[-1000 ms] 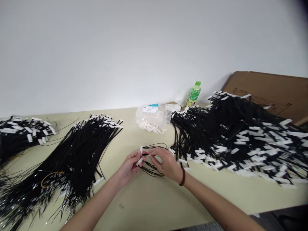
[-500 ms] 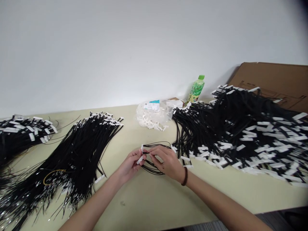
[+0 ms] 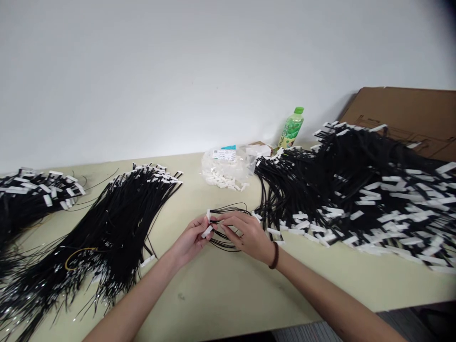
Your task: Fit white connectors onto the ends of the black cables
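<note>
My left hand (image 3: 193,237) is closed on a white connector (image 3: 207,232) near the middle of the table; a second white connector (image 3: 208,215) stands upright at its fingertips. Thin black wires (image 3: 226,244) run from the connectors to the right, looping under and behind my right hand (image 3: 249,235). The fingers of my right hand are pinched on the black wires, just right of the connectors. The exact wire between those fingertips is too small to tell.
Bundles of black cables with white connectors lie left (image 3: 124,213) and right (image 3: 313,190). Behind are a clear bag (image 3: 228,164) with loose white connectors (image 3: 226,182), a green-capped bottle (image 3: 291,128) and brown cardboard (image 3: 402,114).
Both hands remain together at the connectors, with the wires shifted slightly. The right fingertips sit a little differently on the wires, and the camera view has moved slightly.
</note>
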